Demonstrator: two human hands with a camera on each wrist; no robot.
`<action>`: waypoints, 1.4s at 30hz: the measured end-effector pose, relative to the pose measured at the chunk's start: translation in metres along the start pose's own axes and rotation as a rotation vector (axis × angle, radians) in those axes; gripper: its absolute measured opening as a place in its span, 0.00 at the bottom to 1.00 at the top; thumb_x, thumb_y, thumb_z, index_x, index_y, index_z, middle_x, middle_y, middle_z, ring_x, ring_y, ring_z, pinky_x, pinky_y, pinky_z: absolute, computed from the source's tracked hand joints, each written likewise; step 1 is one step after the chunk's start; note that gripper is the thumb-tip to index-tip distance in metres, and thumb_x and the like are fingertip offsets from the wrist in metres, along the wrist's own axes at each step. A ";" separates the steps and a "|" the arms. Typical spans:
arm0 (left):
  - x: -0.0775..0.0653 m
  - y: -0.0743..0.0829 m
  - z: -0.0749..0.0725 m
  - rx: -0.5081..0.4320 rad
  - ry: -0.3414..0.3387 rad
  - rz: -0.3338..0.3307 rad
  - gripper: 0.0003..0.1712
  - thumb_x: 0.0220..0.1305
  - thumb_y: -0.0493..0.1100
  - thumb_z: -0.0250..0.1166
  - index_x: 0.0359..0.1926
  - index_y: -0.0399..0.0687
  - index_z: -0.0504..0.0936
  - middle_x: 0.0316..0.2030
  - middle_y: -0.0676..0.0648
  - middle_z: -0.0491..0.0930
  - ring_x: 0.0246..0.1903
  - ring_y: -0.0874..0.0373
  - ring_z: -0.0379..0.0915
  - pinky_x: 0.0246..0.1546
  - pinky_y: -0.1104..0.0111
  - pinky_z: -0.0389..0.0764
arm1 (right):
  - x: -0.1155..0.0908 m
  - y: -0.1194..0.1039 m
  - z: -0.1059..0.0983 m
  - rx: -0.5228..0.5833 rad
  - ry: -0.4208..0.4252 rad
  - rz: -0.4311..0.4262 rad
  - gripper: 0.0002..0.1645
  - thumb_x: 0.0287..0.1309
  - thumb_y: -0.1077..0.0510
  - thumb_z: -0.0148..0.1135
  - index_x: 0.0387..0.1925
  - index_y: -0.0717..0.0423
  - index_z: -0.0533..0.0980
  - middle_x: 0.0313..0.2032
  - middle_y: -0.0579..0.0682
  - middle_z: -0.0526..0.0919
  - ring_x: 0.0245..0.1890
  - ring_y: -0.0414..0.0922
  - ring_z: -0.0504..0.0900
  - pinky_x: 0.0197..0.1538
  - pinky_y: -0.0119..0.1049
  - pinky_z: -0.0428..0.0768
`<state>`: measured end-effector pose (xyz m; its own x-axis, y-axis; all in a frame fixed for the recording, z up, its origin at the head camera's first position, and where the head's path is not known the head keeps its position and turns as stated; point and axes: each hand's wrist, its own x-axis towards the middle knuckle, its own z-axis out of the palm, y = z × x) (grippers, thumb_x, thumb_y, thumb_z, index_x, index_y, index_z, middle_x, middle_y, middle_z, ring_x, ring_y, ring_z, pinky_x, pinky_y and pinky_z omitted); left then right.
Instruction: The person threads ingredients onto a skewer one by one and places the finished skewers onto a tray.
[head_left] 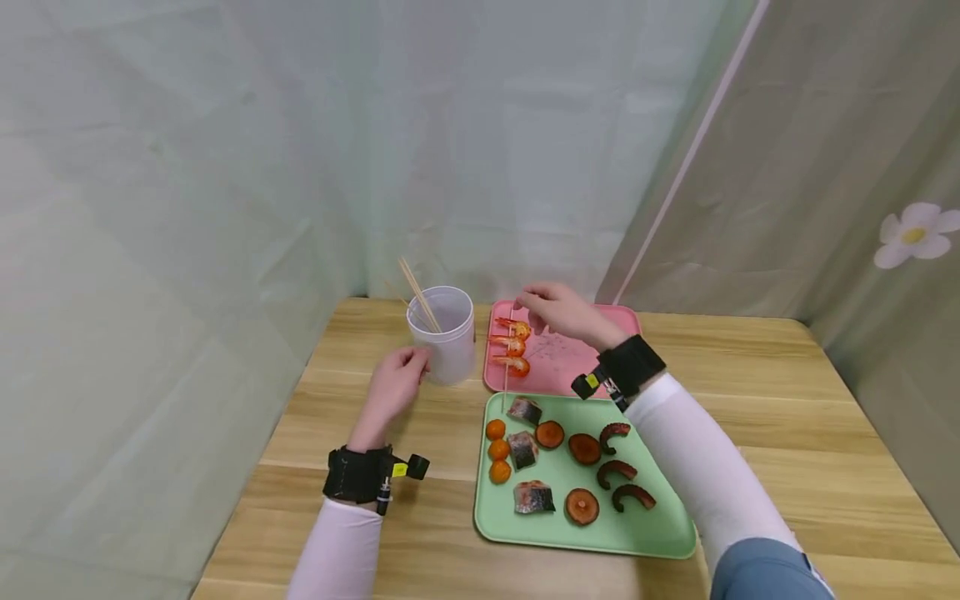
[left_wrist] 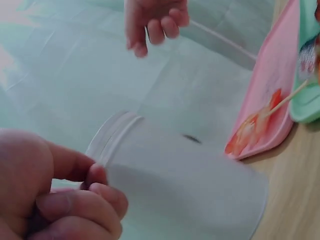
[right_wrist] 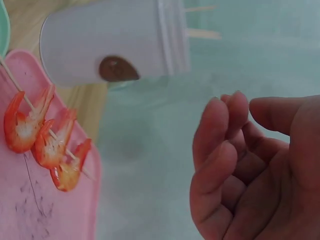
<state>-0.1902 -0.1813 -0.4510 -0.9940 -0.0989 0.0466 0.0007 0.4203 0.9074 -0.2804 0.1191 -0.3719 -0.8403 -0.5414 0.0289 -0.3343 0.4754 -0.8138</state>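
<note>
My left hand [head_left: 397,379] is just in front of a white plastic bucket [head_left: 453,354], its fingers loosely curled with nothing visible in them. In the left wrist view its fingertips overlap the bucket's rim. Thin wooden skewers [head_left: 420,292] lean out of the bucket's top. My right hand [head_left: 558,308] hovers over the pink tray [head_left: 562,367], its fingers loosely bent, and the right wrist view shows nothing between them. Below and left of it, a skewer through three shrimp [head_left: 513,346] lies along the tray's left side, its near end reaching over the green tray [head_left: 585,537].
On the green tray sit three orange balls [head_left: 498,450], pieces of fish [head_left: 534,497], brown mushroom caps [head_left: 582,506] and curled octopus tentacles [head_left: 633,497]. The wooden table [head_left: 810,433] extends to both sides, with pale curtain [head_left: 525,150] behind it.
</note>
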 end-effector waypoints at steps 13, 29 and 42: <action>0.015 0.004 -0.008 -0.337 0.299 -0.038 0.22 0.86 0.52 0.50 0.56 0.35 0.74 0.40 0.43 0.74 0.34 0.58 0.69 0.33 0.71 0.69 | 0.067 -0.014 0.031 0.037 0.068 0.044 0.21 0.84 0.51 0.51 0.58 0.60 0.83 0.33 0.53 0.79 0.37 0.54 0.80 0.44 0.39 0.79; 0.018 0.009 0.020 -0.304 0.316 -0.030 0.33 0.85 0.54 0.51 0.78 0.37 0.69 0.76 0.38 0.68 0.76 0.44 0.62 0.76 0.50 0.62 | 0.108 -0.066 0.076 -0.199 0.018 -0.068 0.23 0.83 0.51 0.55 0.66 0.58 0.80 0.56 0.55 0.87 0.45 0.46 0.86 0.51 0.38 0.81; 0.016 0.004 0.034 -0.213 0.315 0.021 0.30 0.85 0.52 0.51 0.75 0.38 0.74 0.71 0.36 0.75 0.69 0.43 0.72 0.70 0.48 0.71 | 0.103 -0.060 0.091 -0.195 0.108 -0.060 0.17 0.81 0.48 0.59 0.56 0.54 0.84 0.44 0.49 0.86 0.41 0.45 0.81 0.43 0.34 0.77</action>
<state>-0.2093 -0.1504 -0.4607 -0.9114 -0.3783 0.1622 0.0764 0.2319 0.9697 -0.3078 -0.0287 -0.3729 -0.8537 -0.5004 0.1445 -0.4525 0.5750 -0.6816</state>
